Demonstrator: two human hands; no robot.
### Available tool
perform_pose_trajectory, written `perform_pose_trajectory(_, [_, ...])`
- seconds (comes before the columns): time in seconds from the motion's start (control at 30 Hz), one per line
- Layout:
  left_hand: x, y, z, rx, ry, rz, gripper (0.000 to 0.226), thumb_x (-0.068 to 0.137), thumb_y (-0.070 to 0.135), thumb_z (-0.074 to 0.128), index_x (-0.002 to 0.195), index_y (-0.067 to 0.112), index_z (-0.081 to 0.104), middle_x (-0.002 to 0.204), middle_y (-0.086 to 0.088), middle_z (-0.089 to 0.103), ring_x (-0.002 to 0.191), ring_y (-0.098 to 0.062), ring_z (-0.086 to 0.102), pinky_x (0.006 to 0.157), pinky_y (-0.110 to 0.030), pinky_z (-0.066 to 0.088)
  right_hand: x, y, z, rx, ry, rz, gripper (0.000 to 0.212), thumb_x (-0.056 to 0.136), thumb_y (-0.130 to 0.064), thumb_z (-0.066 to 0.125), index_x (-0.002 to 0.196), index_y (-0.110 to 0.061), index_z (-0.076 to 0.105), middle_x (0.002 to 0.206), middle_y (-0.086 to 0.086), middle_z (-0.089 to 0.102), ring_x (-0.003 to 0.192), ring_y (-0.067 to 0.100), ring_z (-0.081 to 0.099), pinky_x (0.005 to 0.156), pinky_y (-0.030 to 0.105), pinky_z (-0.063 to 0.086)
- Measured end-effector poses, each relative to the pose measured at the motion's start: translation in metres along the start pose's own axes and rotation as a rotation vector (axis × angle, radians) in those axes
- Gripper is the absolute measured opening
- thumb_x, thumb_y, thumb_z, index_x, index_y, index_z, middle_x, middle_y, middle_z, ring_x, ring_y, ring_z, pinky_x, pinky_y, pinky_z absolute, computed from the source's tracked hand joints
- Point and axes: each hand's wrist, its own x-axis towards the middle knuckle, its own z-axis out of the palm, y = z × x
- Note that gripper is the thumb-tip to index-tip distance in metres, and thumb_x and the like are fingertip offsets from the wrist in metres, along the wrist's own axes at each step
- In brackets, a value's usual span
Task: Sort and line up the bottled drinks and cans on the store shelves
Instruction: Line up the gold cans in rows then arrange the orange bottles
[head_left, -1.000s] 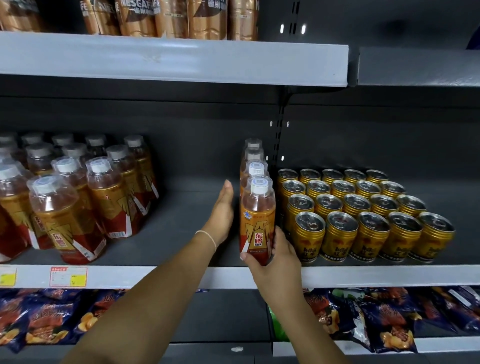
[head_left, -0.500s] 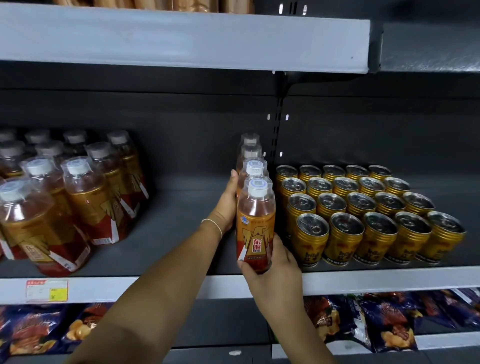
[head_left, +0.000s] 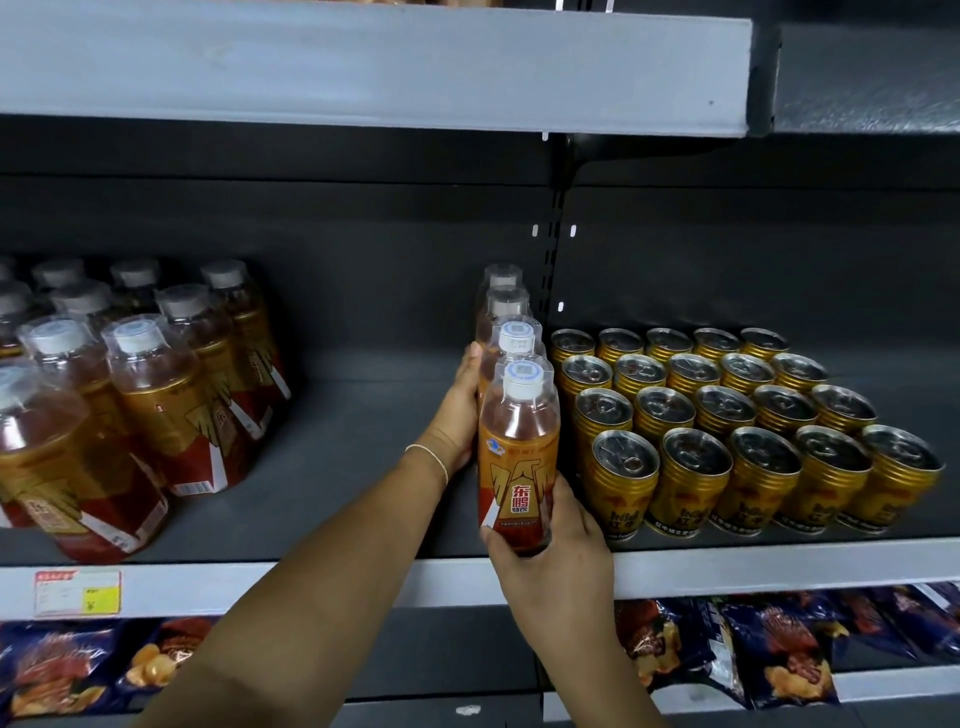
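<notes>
1. While my right hand (head_left: 550, 571) grips the base of the front bottle (head_left: 518, 457), thumb on its left and fingers curled round its right, the bottle stands upright at the front edge of the shelf (head_left: 311, 582), just left of the gold cans (head_left: 727, 415).
2. Left hand (head_left: 457, 415): flat, fingers straight, laid against the left side of the bottle row (head_left: 506, 332) behind it. Forearm reaches in from lower left; thin bracelet (head_left: 431, 457) at the wrist.
3. Rear bottles of the row show caps and shoulders only.
4. Bottle group (head_left: 156, 405) at far left is cut off by the frame edge.
5. Price tag (head_left: 78, 592) print is unreadable; snack bags (head_left: 779, 649) below are blurred.
</notes>
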Motion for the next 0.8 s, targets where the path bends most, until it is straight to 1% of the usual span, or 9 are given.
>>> perform_pose_trajectory(0.1, [0.006, -0.002, 0.005, -0.037, 0.001, -0.038, 0.046, 0.103, 0.048, 0.033, 0.113, 0.014, 0.062, 0.115, -0.006, 0.065, 0.095, -0.008, 0.067, 0.071, -0.028, 0.057, 0.000, 0.002, -0.002, -0.014, -0.004, 0.012, 0.096, 0.077, -0.051, 0.078, 0.154, -0.017, 0.032, 0.142, 0.006, 0.051, 0.128, 0.020, 0.050, 0.103, 0.031, 0.046])
perform_pose_trajectory(0.2, [0.008, -0.005, 0.009, -0.051, 0.013, -0.040, 0.044, 0.103, 0.048, 0.033, 0.113, 0.015, 0.061, 0.099, 0.000, 0.074, 0.088, -0.014, 0.072, 0.071, -0.028, 0.058, 0.001, 0.004, -0.005, -0.034, 0.009, 0.023, 0.097, 0.077, -0.053, 0.077, 0.155, -0.017, 0.031, 0.141, 0.006, 0.053, 0.127, 0.020, 0.052, 0.101, 0.030, 0.046])
perform_pose_trajectory(0.3, [0.008, -0.008, 0.010, -0.062, 0.014, -0.031, 0.045, 0.103, 0.048, 0.032, 0.117, 0.015, 0.060, 0.103, 0.004, 0.071, 0.092, -0.012, 0.071, 0.072, -0.029, 0.057, 0.001, 0.005, -0.004, -0.047, 0.015, 0.019, 0.096, 0.078, -0.052, 0.078, 0.154, -0.016, 0.032, 0.139, 0.008, 0.055, 0.125, 0.022, 0.054, 0.100, 0.031, 0.048])
perform_pose_trajectory(0.4, [0.002, -0.005, 0.013, 0.002, 0.001, -0.013, 0.053, 0.102, 0.050, 0.033, 0.131, 0.010, 0.053, 0.104, 0.004, 0.070, 0.103, -0.012, 0.064, 0.082, -0.034, 0.053, 0.001, 0.006, -0.004, -0.047, 0.015, 0.016, 0.096, 0.078, -0.052, 0.077, 0.154, -0.016, 0.031, 0.138, 0.008, 0.055, 0.124, 0.022, 0.054, 0.099, 0.031, 0.048])
perform_pose_trajectory(0.47, [-0.005, -0.004, 0.014, 0.129, 0.051, 0.026, 0.059, 0.099, 0.055, 0.036, 0.135, 0.011, 0.052, 0.107, -0.002, 0.068, 0.105, -0.020, 0.063, 0.094, -0.041, 0.050, 0.001, 0.007, -0.005, -0.043, 0.009, 0.008, 0.096, 0.079, -0.052, 0.076, 0.155, -0.017, 0.029, 0.140, 0.008, 0.054, 0.125, 0.021, 0.053, 0.099, 0.030, 0.047])
perform_pose_trajectory(0.57, [-0.018, -0.006, 0.016, 0.115, 0.054, 0.066, 0.056, 0.104, 0.046, 0.032, 0.138, 0.005, 0.049, 0.130, -0.017, 0.058, 0.125, -0.035, 0.052, 0.112, -0.048, 0.037, 0.001, 0.007, -0.006, -0.028, -0.012, 0.011, 0.096, 0.081, -0.054, 0.073, 0.156, -0.020, 0.024, 0.142, 0.006, 0.052, 0.127, 0.021, 0.052, 0.100, 0.029, 0.046])
perform_pose_trajectory(0.63, [-0.027, -0.011, 0.015, 0.120, 0.049, 0.063, 0.057, 0.104, 0.049, 0.027, 0.133, 0.010, 0.055, 0.130, -0.016, 0.062, 0.124, -0.032, 0.056, 0.109, -0.046, 0.041, 0.000, 0.008, -0.007, -0.027, -0.023, 0.005, 0.095, 0.082, -0.054, 0.072, 0.156, -0.019, 0.024, 0.142, 0.007, 0.052, 0.126, 0.021, 0.052, 0.100, 0.029, 0.046])
perform_pose_trajectory(0.7, [-0.041, -0.015, 0.018, 0.133, 0.047, 0.045, 0.057, 0.101, 0.057, 0.024, 0.121, 0.021, 0.063, 0.119, -0.009, 0.070, 0.113, -0.025, 0.065, 0.097, -0.040, 0.050, 0.001, 0.008, -0.009, -0.024, -0.034, -0.003, 0.094, 0.083, -0.053, 0.072, 0.156, -0.018, 0.025, 0.141, 0.007, 0.053, 0.125, 0.021, 0.053, 0.099, 0.028, 0.046])
perform_pose_trajectory(0.8, [-0.056, -0.024, 0.017, 0.151, 0.026, 0.053, 0.054, 0.099, 0.062, 0.026, 0.112, 0.031, 0.068, 0.113, -0.006, 0.073, 0.106, -0.022, 0.069, 0.085, -0.034, 0.055, 0.004, 0.009, -0.011, -0.006, -0.052, -0.012, 0.093, 0.082, -0.051, 0.074, 0.155, -0.017, 0.028, 0.139, 0.007, 0.055, 0.124, 0.021, 0.054, 0.100, 0.028, 0.045])
